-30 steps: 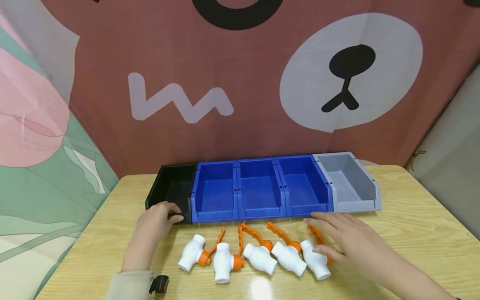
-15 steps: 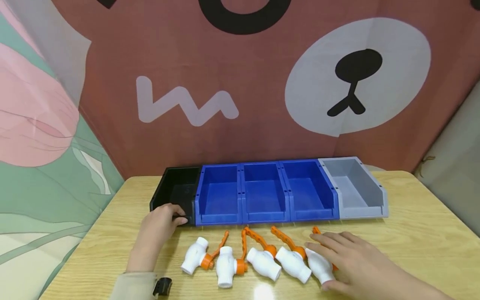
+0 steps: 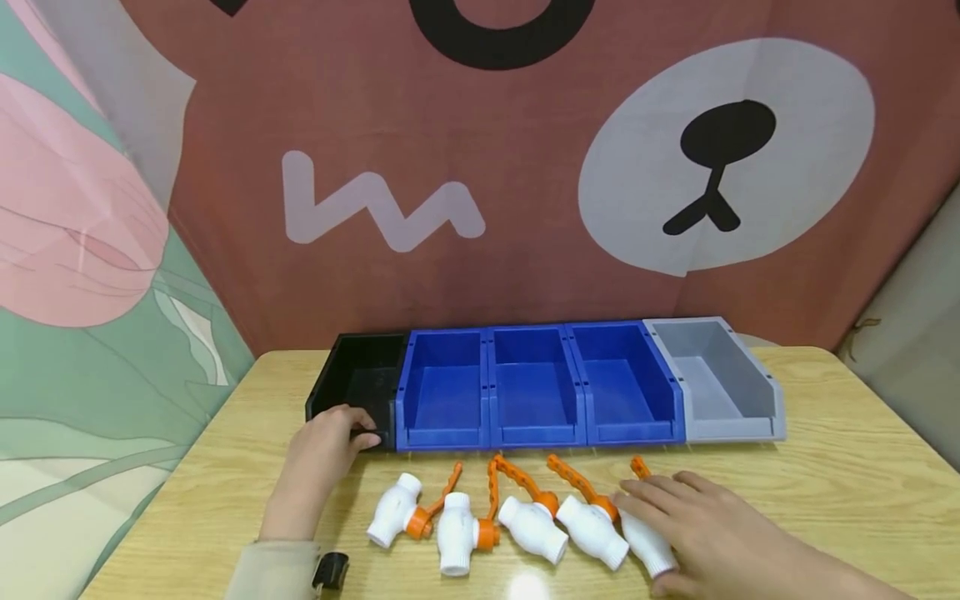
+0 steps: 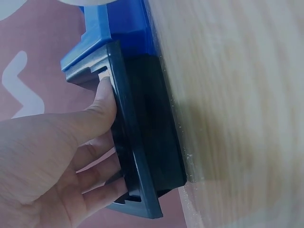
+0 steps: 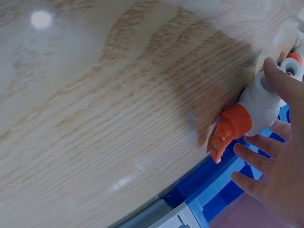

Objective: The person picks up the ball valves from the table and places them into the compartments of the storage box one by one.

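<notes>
Indoor tabletop workspace, wood-grain table (image 3: 213, 475), cartoon backdrop (image 3: 525, 275), bins (image 3: 536, 435)

The left forearm (image 3: 291, 504) extended upward and slightly right in the head view. The left grip (image 3: 330, 437) was set with its back facing up — left thumb (image 4: 105, 97) opposed to the left fingers (image 4: 102, 173), which were bent in a pinching posture. The right forearm (image 3: 817, 568) entered from the lower right, slanting up and left. The right grip (image 3: 690, 525) was oriented palm down — right fingers (image 5: 256, 159) extended and fanned, right thumb (image 5: 281, 78) spread well apart from them.
</notes>
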A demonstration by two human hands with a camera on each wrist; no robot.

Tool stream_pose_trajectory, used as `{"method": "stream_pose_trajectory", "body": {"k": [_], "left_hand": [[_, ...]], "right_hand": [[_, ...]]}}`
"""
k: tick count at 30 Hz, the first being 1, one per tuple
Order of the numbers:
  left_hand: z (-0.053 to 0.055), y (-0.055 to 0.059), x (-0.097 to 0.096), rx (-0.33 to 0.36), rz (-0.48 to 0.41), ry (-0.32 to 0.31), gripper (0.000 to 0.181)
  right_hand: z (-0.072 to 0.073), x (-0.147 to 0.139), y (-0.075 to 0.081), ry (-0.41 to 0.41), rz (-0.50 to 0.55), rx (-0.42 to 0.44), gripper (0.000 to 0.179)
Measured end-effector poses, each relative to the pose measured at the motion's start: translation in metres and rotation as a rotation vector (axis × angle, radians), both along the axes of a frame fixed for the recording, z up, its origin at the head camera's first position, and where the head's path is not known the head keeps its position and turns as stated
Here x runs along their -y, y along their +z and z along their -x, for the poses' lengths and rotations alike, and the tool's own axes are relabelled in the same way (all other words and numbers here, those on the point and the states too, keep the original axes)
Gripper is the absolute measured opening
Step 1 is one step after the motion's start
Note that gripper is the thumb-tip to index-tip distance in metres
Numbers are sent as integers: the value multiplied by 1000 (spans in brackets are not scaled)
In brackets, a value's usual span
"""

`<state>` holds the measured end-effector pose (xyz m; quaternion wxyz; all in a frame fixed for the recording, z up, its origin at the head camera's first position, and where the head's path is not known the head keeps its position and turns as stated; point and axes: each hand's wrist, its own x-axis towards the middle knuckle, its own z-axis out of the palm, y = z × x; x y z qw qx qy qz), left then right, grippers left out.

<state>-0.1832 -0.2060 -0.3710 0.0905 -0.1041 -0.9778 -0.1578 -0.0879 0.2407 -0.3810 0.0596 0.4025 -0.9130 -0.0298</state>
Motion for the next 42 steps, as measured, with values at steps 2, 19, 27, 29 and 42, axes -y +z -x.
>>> {"method": "stream_pose_trajectory", "body": {"k": [2, 19, 27, 29, 42], "left_hand": [[0, 0, 0, 2, 4, 3, 10], [0, 1, -4, -21, 41, 12, 10], [-1, 2, -4, -14, 52, 19, 10], [-1, 2, -4, -14, 55, 17, 10], [-2, 4, -4, -4, 51, 20, 10]], "right_hand": [[0, 0, 1, -5, -4, 27, 79], [0, -1, 3, 144, 11, -150, 77], [0, -9, 4, 183, 8, -195, 76], [-1, -12, 5, 176, 5, -199, 76], [-1, -25, 20, 124, -78, -140, 80]]}}
